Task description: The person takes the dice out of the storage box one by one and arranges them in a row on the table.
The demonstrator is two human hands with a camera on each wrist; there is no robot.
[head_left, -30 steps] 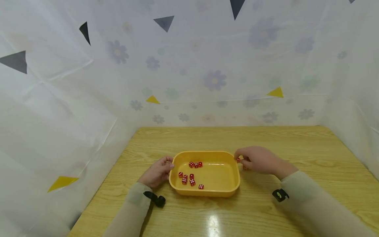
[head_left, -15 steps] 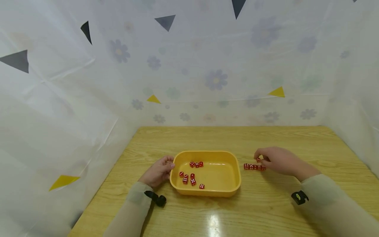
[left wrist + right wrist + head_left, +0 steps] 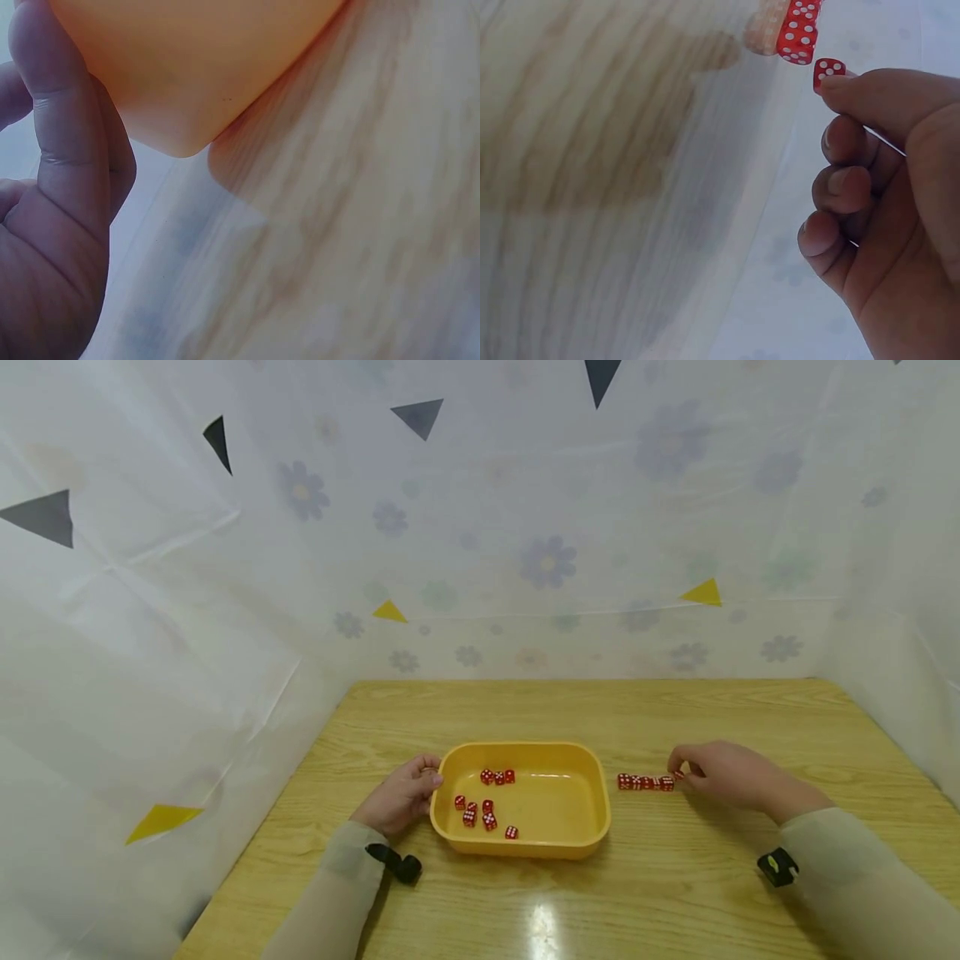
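Red die (image 3: 828,70) half-hidden by right hand (image 3: 731,774) | dice row (image 3: 645,782) blurred

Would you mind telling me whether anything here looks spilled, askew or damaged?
Nothing stands out. The yellow tray sits level, red dice lie loose inside it, and a straight row of dice lies beside it, by the right hand.

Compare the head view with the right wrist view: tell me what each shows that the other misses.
Only the head view shows the yellow tray with loose dice inside, the left hand at its rim, and the table.

Only the right wrist view shows the white pips on the die at the fingertip and the three lower fingers curled.

Both show the right hand, the die and the row of dice.
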